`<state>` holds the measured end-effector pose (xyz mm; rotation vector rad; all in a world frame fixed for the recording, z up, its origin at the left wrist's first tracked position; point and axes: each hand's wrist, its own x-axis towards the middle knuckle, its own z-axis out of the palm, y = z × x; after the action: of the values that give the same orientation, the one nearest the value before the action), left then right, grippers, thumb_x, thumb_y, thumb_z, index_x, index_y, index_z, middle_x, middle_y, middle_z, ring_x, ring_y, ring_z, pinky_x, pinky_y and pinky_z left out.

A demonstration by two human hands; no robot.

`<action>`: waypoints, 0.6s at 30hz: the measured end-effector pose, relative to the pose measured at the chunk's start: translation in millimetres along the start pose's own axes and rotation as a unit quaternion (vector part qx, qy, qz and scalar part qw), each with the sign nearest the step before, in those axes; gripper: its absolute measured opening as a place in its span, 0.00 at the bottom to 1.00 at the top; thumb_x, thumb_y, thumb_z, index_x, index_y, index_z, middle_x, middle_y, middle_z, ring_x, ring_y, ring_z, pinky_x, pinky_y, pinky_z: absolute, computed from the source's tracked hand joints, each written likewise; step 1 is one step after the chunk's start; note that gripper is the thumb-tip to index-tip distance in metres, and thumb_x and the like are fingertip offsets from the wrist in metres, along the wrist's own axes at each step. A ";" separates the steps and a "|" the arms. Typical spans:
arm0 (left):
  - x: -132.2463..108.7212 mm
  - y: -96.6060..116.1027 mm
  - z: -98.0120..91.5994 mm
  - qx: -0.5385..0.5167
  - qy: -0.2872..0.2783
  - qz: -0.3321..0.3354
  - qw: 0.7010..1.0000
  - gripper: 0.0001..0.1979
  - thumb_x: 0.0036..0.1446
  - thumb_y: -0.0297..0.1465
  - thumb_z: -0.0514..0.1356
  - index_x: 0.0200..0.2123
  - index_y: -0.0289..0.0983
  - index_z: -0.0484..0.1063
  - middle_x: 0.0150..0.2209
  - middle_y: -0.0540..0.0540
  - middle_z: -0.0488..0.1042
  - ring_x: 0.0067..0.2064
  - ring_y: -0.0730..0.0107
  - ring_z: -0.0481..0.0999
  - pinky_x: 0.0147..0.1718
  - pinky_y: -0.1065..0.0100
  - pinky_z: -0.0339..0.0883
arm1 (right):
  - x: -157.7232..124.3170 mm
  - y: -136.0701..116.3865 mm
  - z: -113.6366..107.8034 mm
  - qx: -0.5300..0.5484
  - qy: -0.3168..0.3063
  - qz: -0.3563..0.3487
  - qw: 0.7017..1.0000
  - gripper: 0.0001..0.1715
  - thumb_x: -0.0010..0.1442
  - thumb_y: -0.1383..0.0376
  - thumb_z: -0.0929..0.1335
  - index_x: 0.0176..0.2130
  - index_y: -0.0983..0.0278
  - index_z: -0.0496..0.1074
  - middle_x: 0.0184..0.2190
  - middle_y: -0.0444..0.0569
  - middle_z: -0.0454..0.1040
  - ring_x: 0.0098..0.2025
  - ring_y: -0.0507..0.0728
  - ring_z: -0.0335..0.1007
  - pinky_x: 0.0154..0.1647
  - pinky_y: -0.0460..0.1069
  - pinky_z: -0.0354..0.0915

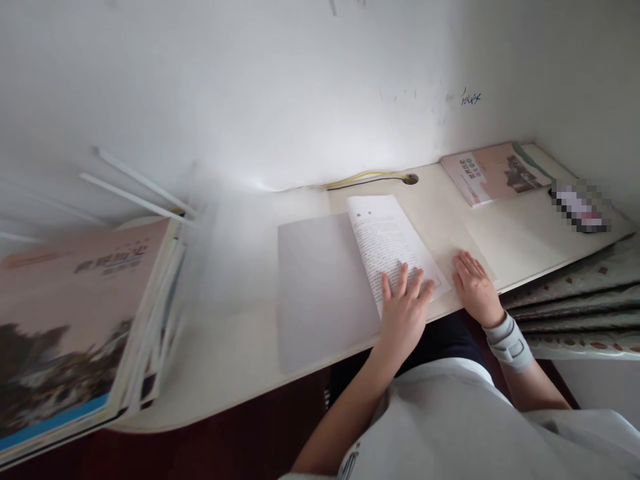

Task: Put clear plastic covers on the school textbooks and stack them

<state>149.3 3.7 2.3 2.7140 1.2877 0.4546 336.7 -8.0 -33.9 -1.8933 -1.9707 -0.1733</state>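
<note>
A printed page of a book (387,230) lies on the desk in front of me, covered in small text below a short heading. To its left spreads a plain greyish sheet (320,287), flat on the desk; whether it is a cover or a loose sheet I cannot tell. My left hand (405,310) rests on the lower part of the page with its fingers spread. My right hand (475,287), with a grey wrist brace (510,341), lies flat on the desk to the right of the page, its fingers stretched out and holding nothing.
A stack of books (85,320) stands at the left, beside white rods (140,200). At the back right lie a pink book (495,173) and a phone (580,207). Cables (370,177) run along the wall to a hole (411,179). A patterned curtain (570,307) hangs at the right.
</note>
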 end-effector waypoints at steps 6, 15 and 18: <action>13.2 9.5 2.4 0.008 -0.005 0.021 1.000 0.17 0.61 0.26 0.50 0.50 0.39 0.70 0.56 0.39 0.67 0.64 0.47 0.54 0.59 0.36 0.41 | 0.4 0.5 -2.3 0.020 -0.004 0.004 1.000 0.24 0.66 0.67 0.54 0.56 0.73 0.64 0.56 0.62 0.66 0.61 0.62 0.58 0.58 0.58 0.60; 19.1 15.7 4.7 0.034 -0.008 0.051 0.998 0.18 0.62 0.27 0.48 0.53 0.40 0.67 0.55 0.40 0.68 0.62 0.45 0.56 0.58 0.36 0.44 | 0.6 4.2 -4.6 0.095 -0.002 0.018 0.995 0.25 0.66 0.65 0.54 0.57 0.74 0.61 0.56 0.65 0.65 0.62 0.62 0.56 0.59 0.61 0.58; 19.2 15.6 6.5 0.047 0.001 0.053 0.997 0.19 0.62 0.27 0.48 0.55 0.41 0.66 0.56 0.41 0.68 0.62 0.47 0.57 0.58 0.36 0.45 | 0.6 6.4 -3.4 0.116 0.005 0.021 0.993 0.25 0.65 0.65 0.54 0.58 0.72 0.61 0.56 0.65 0.66 0.62 0.62 0.57 0.59 0.62 0.58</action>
<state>174.3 8.8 3.9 2.8711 1.2005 0.4168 343.7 -8.2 -31.8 -1.7772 -1.8538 0.0574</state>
